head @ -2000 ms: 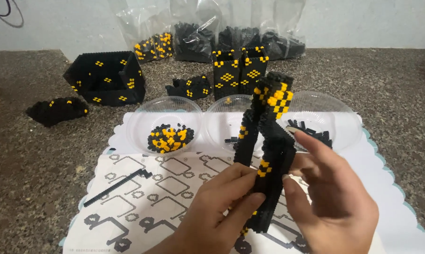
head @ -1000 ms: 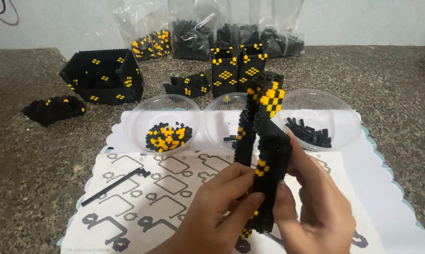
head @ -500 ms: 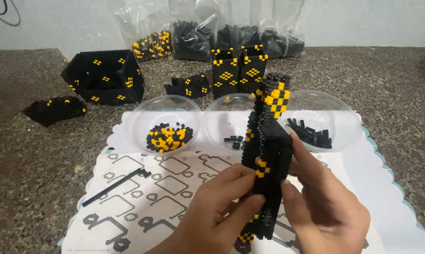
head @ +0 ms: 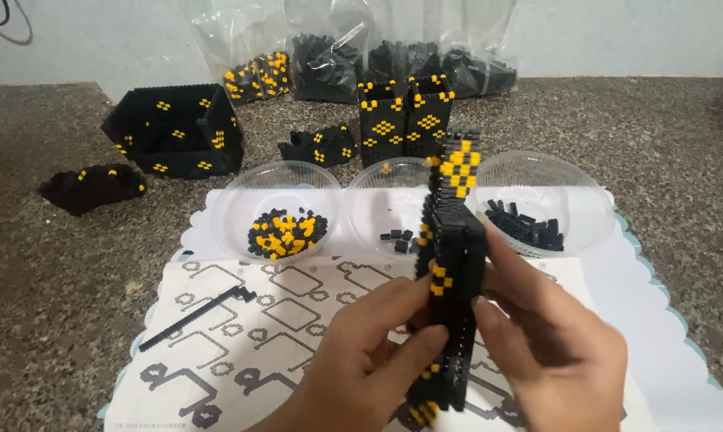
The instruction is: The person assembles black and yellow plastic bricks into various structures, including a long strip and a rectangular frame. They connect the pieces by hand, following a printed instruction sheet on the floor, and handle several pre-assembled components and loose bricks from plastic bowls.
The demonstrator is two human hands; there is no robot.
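I hold a tall black brick panel with yellow diamond marks (head: 453, 264) upright on edge over a printed sheet. My left hand (head: 361, 360) grips its lower left side, fingers wrapped on the edge. My right hand (head: 545, 344) presses against its right side, thumb and fingers on the black face. The panel's base rests near the sheet between my hands.
Three clear bowls stand behind: one with black and yellow bricks (head: 285, 232), one with few black bricks (head: 393, 234), one with black bricks (head: 529, 224). A black strip (head: 197, 318) lies on the sheet. Finished black-yellow boxes (head: 177, 128), (head: 405, 120) and bags of bricks (head: 377, 56) sit farther back.
The panel has been turned slightly and straightened upright. My right hand has closed in from open fingers to pressing against the panel's side.
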